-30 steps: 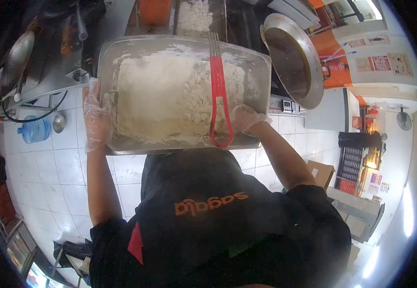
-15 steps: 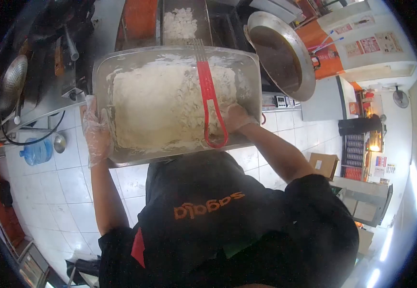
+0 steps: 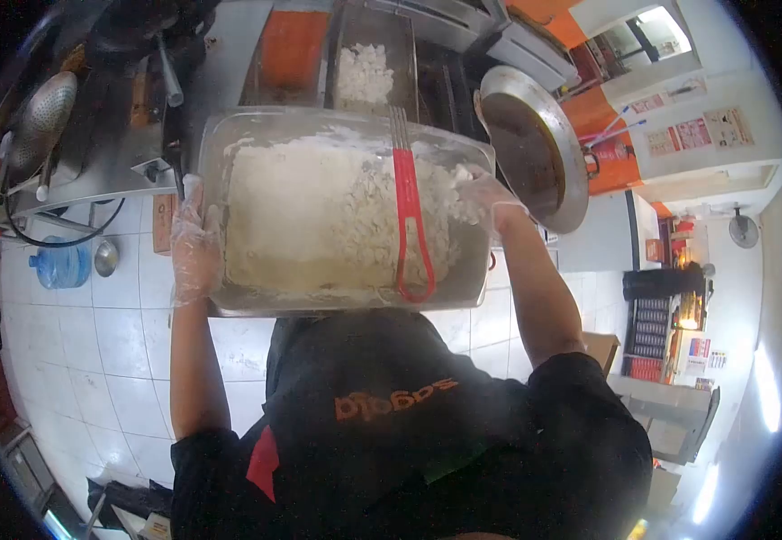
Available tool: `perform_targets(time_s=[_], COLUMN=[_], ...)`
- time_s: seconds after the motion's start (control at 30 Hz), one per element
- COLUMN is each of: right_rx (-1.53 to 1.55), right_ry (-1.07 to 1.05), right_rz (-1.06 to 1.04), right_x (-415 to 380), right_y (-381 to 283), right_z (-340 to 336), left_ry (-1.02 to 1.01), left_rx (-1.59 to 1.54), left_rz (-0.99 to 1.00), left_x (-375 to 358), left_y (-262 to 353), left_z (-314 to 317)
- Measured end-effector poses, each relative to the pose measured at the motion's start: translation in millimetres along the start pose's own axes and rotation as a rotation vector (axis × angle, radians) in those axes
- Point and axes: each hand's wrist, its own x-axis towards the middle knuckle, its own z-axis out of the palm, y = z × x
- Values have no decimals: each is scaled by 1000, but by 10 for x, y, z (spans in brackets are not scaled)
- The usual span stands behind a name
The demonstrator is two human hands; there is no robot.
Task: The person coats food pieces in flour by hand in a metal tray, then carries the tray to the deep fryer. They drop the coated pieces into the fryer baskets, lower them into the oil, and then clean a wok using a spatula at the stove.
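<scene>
A wide rectangular tub (image 3: 217, 153) is in front of my body, holding white flour (image 3: 287, 211) on the left and flour-coated pieces (image 3: 368, 211) on the right. In a clear plastic glove, my left hand (image 3: 194, 252) is closed around the tub's left edge. My right hand (image 3: 492, 200), also gloved, is at the upper right inside the tub with its fingers curled around some floured pieces (image 3: 463, 191). Across the tub lies a long fork with a red looped handle (image 3: 408, 193), its metal tines resting over the far rim.
Beyond the tub, a metal tray (image 3: 400, 36) holds more white pieces (image 3: 366, 76). A large round pan of dark liquid (image 3: 524, 144) stands at the right. A perforated skimmer (image 3: 47, 117) hangs over the left counter. A water bottle (image 3: 59, 267) and a metal bowl (image 3: 106, 258) are at the lower left.
My right hand has moved from low in the mix to the tub's upper right, with floured pieces in it. The view has shifted; my left hand stays on the tub's edge.
</scene>
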Motion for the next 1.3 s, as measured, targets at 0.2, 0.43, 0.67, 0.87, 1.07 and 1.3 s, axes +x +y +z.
perform_targets(time_s=[0.2,0.43,0.67,0.87,1.07,1.3], right_rx=[183,22,-822,-1222,-1347,-1472], right_ry=[11,-80,-152,-329,-289,-475], right_rz=[-192,-255,-88,-326,13,-206], right_x=[297,1074,627,461,335,-148], right_y=[-1078,-1565,-1458,-124,1041,1122], right_z=[-11,256,185,462,728,957], left_ry=[-22,8,66,38,16,-29], left_rx=[30,-76,53,21,-36,3], left_rz=[-28,-34,79,-3,-60,-37], left_x=[-4,-9,-36,4,10,0], left_y=[18,123,-81,10,137,49], left_z=[-13,-29,40,21,-25,11])
